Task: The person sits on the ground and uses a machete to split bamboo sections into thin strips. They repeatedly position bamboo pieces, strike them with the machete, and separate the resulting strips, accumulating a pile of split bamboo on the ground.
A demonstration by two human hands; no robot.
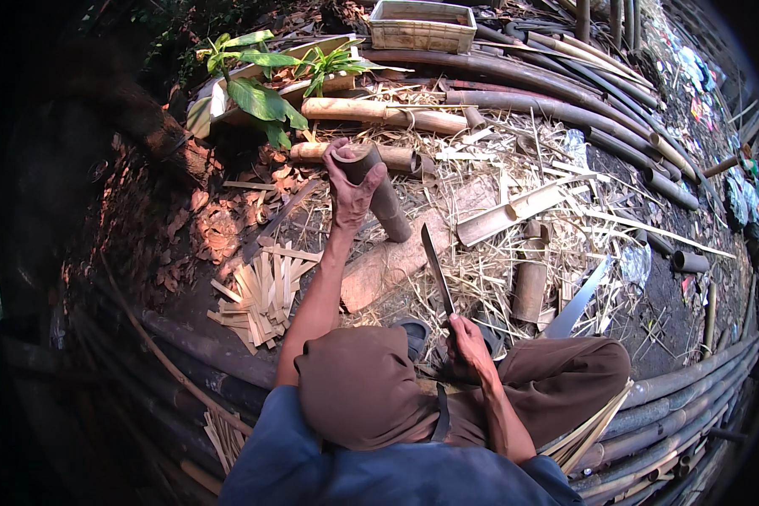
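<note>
My left hand (352, 187) grips the upper end of a bamboo section (385, 202), its fingers wrapped round the rim. The section stands slightly tilted, its lower end on a wooden board (384, 276) on the ground. In my right hand (468, 339) is the handle of a long-bladed knife (436, 268). Its dark blade points up and away, to the right of the bamboo and apart from it. A split bamboo piece (523, 211) lies at the board's right side.
Thin bamboo strips (257, 295) are heaped at the left. A saw blade (579, 299) and a short bamboo tube (529, 287) lie to the right. Bamboo poles (514, 72) are stacked at the back near a white crate (422, 29) and a leafy plant (261, 97). Shavings litter the ground.
</note>
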